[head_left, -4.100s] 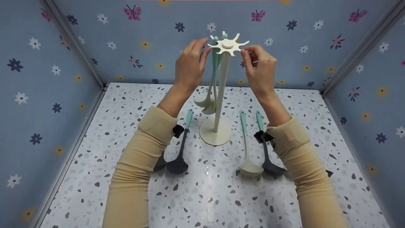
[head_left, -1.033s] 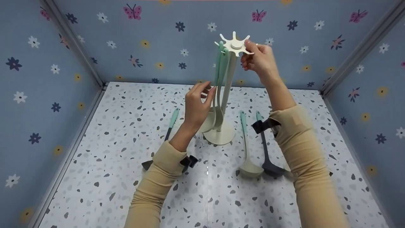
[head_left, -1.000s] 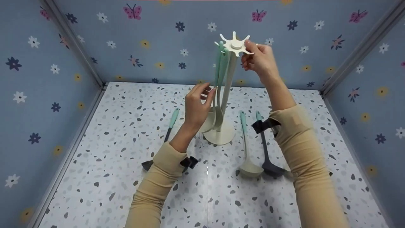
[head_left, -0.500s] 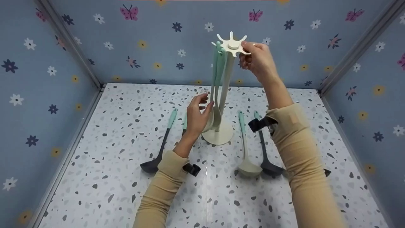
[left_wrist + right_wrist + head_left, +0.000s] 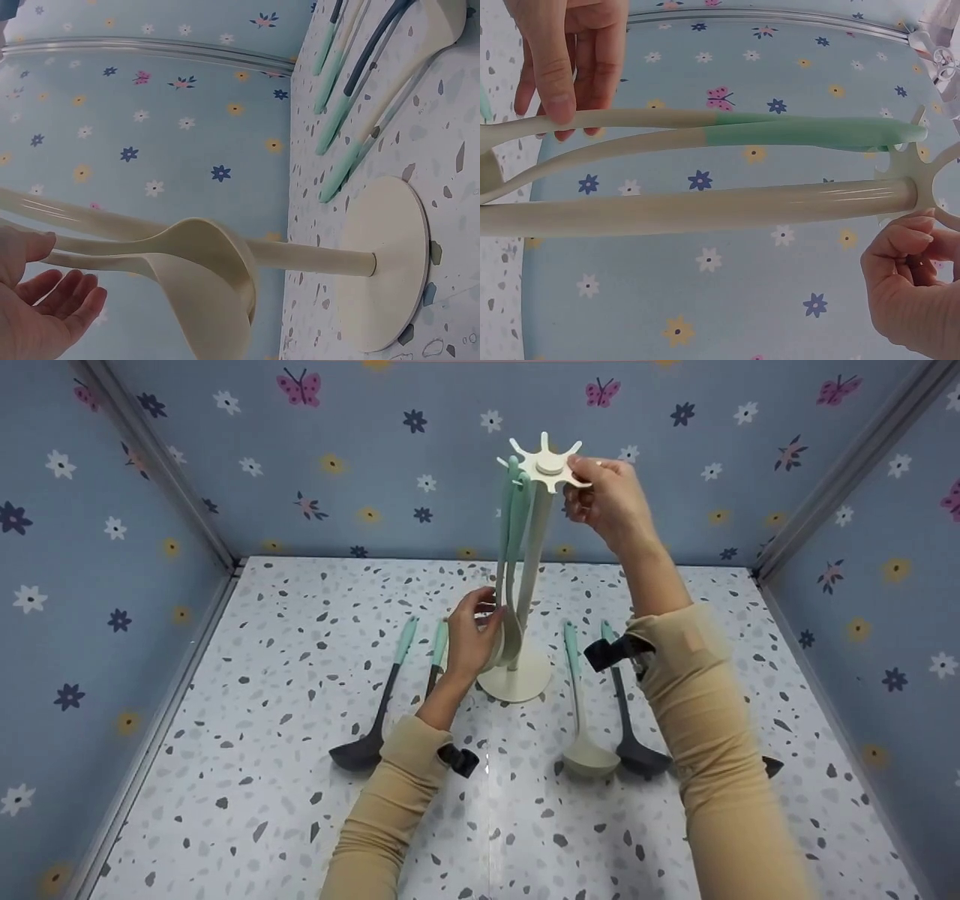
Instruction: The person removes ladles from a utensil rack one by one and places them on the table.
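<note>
A cream utensil stand (image 5: 532,555) stands upright, with a hooked disc (image 5: 550,465) on top. Two ladles with mint handles and cream shafts hang from its left side. My left hand (image 5: 471,637) pinches the shaft of the outer ladle (image 5: 641,118) low down, just above the bowl, thumb in front and fingertips behind. The inner ladle (image 5: 652,139) hangs close beside it. My right hand (image 5: 611,502) pinches the disc's edge on the right, thumb on top. In the left wrist view both bowls overlap beside the post, above the round base (image 5: 390,225).
On the speckled table (image 5: 487,825) lie a dark ladle (image 5: 360,754) and another mint-handled one (image 5: 439,641) at left. A cream ladle (image 5: 592,757) and a dark ladle (image 5: 643,757) lie at right, with more partly under my right sleeve. Patterned walls enclose the table.
My left hand has come down from the disc to the lower shaft of the hanging ladle. The disc has turned, bringing the ladles nearer the front. My right hand stays at the disc.
</note>
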### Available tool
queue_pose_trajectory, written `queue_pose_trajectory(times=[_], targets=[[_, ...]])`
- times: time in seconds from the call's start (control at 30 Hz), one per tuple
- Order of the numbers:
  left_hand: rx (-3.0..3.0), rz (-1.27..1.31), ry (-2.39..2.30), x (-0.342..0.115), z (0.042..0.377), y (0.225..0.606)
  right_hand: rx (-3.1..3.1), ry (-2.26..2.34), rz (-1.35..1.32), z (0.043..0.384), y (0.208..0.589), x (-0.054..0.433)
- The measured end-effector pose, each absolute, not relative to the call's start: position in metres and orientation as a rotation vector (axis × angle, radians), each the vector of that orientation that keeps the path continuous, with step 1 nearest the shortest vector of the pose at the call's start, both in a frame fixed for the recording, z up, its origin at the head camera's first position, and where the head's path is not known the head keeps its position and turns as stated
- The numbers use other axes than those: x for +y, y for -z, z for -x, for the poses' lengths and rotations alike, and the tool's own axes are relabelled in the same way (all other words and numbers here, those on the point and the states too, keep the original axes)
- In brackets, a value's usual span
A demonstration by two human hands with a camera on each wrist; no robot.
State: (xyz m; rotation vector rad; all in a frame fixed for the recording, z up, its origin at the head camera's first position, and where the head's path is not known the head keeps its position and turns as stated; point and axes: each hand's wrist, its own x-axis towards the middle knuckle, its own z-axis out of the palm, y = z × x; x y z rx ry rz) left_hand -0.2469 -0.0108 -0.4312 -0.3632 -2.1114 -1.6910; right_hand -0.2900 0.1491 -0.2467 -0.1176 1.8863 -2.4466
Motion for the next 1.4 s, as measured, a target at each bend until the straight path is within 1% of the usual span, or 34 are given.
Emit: queue_pose_trajectory(times=[0.77,1.07,1.4], targets=[[-2.007,0.388,1.786,-0.013,0.249,0.444,1.785,2.507,0.108,0.289,0.247,0.145],[-1.949,0.429,1.720,-0.014,0.230,0.419,1.795,2.511,0.086,0.290,0.248,0.145],[-1.905,0.449,1.650,-0.016,0.232,0.413,1.808,2.510,0.114,0.290,0.248,0.146]])
